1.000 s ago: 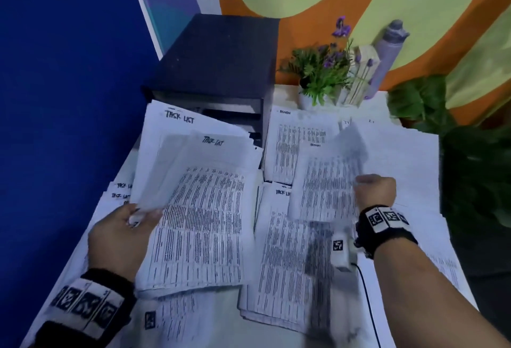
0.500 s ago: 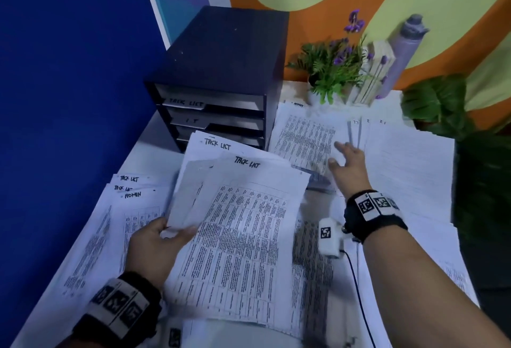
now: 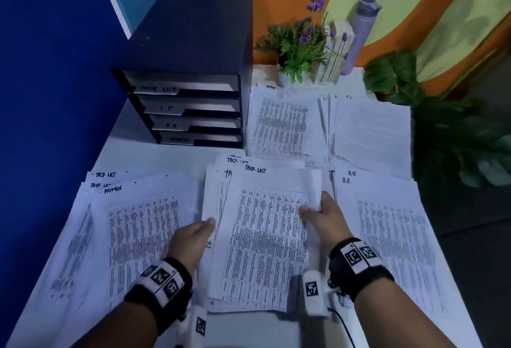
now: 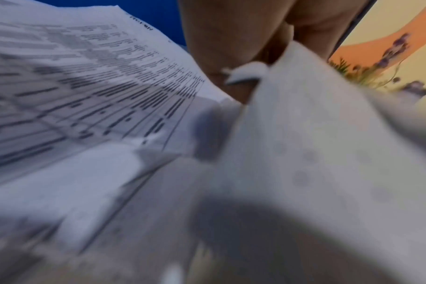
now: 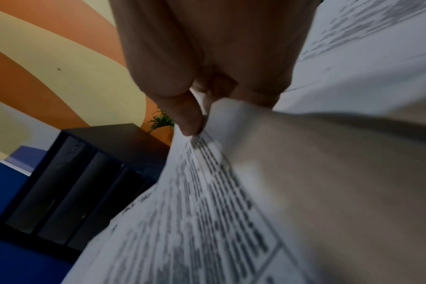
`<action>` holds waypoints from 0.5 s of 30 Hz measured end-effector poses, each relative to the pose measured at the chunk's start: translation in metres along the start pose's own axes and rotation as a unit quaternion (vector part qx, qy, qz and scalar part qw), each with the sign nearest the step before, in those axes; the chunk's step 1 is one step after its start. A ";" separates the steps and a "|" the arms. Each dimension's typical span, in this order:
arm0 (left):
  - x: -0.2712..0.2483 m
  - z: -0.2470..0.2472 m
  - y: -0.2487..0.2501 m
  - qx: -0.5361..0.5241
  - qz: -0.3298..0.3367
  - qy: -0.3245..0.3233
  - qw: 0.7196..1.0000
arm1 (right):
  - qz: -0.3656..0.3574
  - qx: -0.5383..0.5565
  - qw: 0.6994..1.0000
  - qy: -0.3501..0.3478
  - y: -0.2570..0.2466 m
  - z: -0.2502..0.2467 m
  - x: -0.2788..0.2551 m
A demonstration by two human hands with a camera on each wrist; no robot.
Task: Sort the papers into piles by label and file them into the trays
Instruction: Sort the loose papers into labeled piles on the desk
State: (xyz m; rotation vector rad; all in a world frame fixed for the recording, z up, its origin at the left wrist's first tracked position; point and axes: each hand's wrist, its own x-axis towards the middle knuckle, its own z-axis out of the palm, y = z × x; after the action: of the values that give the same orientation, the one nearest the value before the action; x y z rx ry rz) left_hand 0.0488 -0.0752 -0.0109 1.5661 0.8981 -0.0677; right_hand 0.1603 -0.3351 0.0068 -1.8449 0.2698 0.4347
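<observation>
Four trays in the dark file cabinet [image 3: 190, 76] read TASK LIST, I.T, H.R, last one blurry. Just in front of it, both hands gripped the TASK LIST stack [image 3: 260, 237]: left hand [image 3: 190, 240] pinching its left edge, right hand [image 3: 323, 220] pinching its curled right edge.

Trays [image 3: 188, 110] left of papers [image 3: 284, 123]
</observation>
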 end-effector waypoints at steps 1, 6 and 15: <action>0.001 -0.002 -0.008 0.032 0.004 -0.009 0.999 | 0.011 -0.003 1.000 0.006 0.009 -0.003 -0.001; 0.001 -0.006 -0.027 0.125 0.007 -0.013 0.992 | 0.019 -0.106 0.994 0.031 0.037 -0.010 -0.008; -0.001 -0.006 -0.032 0.179 0.030 0.004 0.983 | 0.033 -0.125 0.990 0.055 0.057 -0.016 -0.011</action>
State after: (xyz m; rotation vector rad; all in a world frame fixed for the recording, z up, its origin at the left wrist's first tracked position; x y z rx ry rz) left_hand 0.0276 -0.0729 -0.0355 1.9266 0.8775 -0.1899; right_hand 0.1299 -0.3680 -0.0339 -2.1137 0.3653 0.4270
